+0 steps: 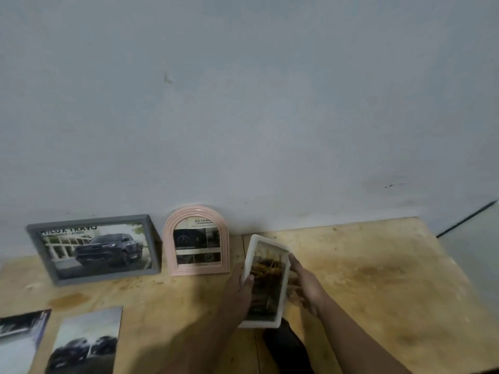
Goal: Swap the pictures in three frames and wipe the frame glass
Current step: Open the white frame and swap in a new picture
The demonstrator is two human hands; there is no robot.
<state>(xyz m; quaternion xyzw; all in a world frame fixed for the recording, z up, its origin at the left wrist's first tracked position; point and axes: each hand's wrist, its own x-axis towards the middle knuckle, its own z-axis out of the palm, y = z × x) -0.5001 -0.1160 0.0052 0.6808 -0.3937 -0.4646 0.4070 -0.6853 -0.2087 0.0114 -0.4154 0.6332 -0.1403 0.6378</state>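
Note:
I hold a white rectangular frame [266, 279] with a dark, yellowish picture above the table, tilted face up. My left hand [239, 290] grips its left edge, thumb over the front. My right hand [305, 287] holds its right edge with fingers curled behind. A grey frame [94, 248] with a dark car picture leans on the wall at the left. Beside it stands a pink arched frame [197, 241] with a dashboard picture. Two loose car pictures lie at the front left: one [86, 342] nearer me, another [20, 336] at the edge.
The wooden table [364, 279] is stained and meets a pale grey wall [243, 103] at the back. A dark cloth-like shape [286, 346] lies under the white frame near my arms. The table's right edge falls off at the far right.

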